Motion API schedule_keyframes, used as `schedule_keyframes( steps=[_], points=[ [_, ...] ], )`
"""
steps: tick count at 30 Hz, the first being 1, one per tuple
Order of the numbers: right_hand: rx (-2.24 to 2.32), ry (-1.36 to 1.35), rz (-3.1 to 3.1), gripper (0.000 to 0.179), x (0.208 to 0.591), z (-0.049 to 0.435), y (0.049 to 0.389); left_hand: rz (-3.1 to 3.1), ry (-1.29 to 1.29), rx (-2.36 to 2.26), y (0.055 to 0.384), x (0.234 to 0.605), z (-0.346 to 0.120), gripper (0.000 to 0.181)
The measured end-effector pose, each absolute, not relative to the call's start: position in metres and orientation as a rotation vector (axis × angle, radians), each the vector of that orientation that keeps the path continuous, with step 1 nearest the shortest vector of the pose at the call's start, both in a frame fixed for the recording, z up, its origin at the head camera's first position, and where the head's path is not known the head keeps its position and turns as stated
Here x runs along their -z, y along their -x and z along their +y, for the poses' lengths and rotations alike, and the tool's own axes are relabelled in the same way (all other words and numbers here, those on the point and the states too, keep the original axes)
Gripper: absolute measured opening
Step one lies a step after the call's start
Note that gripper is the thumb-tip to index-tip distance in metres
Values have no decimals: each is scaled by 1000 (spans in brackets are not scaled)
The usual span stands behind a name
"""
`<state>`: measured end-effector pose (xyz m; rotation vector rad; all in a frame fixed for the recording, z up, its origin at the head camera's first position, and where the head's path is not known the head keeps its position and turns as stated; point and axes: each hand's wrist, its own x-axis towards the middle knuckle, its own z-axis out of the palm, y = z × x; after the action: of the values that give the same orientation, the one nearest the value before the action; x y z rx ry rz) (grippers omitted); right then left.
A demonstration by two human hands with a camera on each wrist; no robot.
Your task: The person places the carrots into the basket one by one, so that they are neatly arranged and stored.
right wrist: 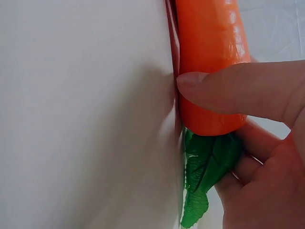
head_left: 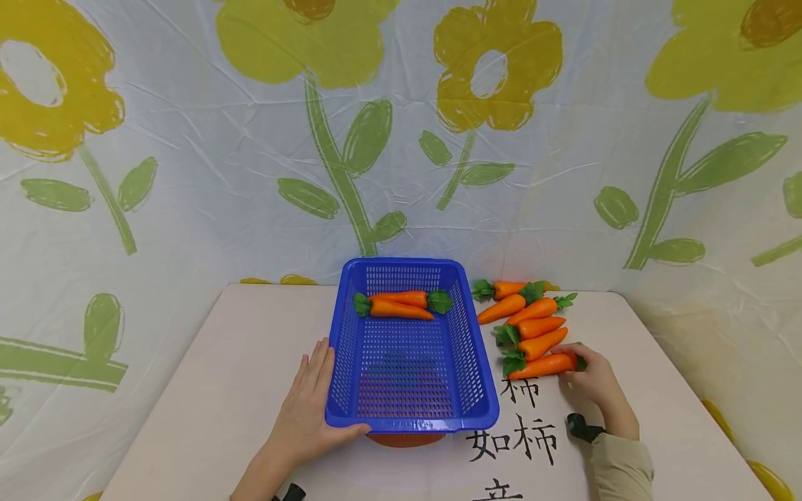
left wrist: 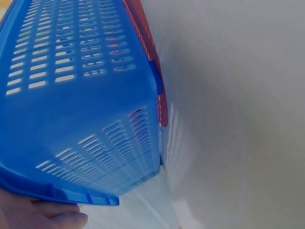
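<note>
A blue plastic basket (head_left: 338, 417) with slotted walls stands in the middle of the table. Two orange carrots (head_left: 401, 308) with green leaves lie inside it, towards the back. My left hand (head_left: 307, 410) rests against the basket's left side, fingers straight and thumb along its front rim. In the left wrist view, its fingertips (left wrist: 69, 220) touch beneath the rim. On the right, my right hand (head_left: 592, 376) pinches the leafy end of the nearest carrot (head_left: 541, 367). The right wrist view shows the thumb (right wrist: 214, 90) across this carrot, low against the table.
Several more carrots (head_left: 531, 328) lie in a loose column between the basket and the table's back right. A reddish perforated thing (head_left: 405, 440) shows under the basket. Black characters (head_left: 535, 440) mark the white table. A flower-patterned sheet (head_left: 526, 229) hangs behind.
</note>
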<state>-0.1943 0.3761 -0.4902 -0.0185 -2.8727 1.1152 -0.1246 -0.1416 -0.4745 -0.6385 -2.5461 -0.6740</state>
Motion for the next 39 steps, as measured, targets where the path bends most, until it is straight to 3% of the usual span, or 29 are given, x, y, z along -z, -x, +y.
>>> schedule_keyframes(
  steps=[39],
  points=[
    [-1088,-89,-2675,40,457,367,183,-2575,632,658,127,476,-143,130]
  ],
)
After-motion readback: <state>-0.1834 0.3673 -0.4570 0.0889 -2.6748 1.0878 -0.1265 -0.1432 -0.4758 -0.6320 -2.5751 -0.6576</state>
